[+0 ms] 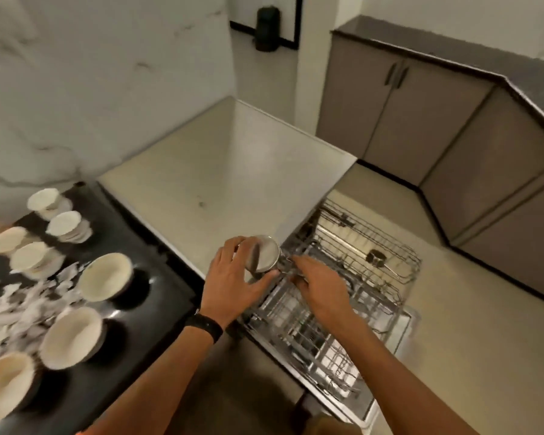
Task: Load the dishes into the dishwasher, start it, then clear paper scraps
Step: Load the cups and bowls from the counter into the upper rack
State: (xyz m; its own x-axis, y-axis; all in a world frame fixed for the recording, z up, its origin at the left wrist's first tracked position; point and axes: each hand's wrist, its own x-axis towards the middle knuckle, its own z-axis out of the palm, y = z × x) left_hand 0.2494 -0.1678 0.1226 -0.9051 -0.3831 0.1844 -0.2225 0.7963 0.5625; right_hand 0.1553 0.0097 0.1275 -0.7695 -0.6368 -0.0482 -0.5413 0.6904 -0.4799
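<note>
My left hand grips a steel cup lying on its side, mouth toward the rack just right of it; my right hand, empty and loosely spread, rests on the wires.

Left arm: bare forearm reaching up from the lower left, a black band circling the wrist. Left hand: palm facing down, fingers curling in a grip around a round shiny steel cup, thumb stretching out to the right beneath it.

Right arm: bare forearm coming in from the lower right, angling up and left. Right hand: back facing the camera, fingers extending leftward and lying flat, tips pointing toward the left hand; whether they are gripping anything is not visible.
</note>
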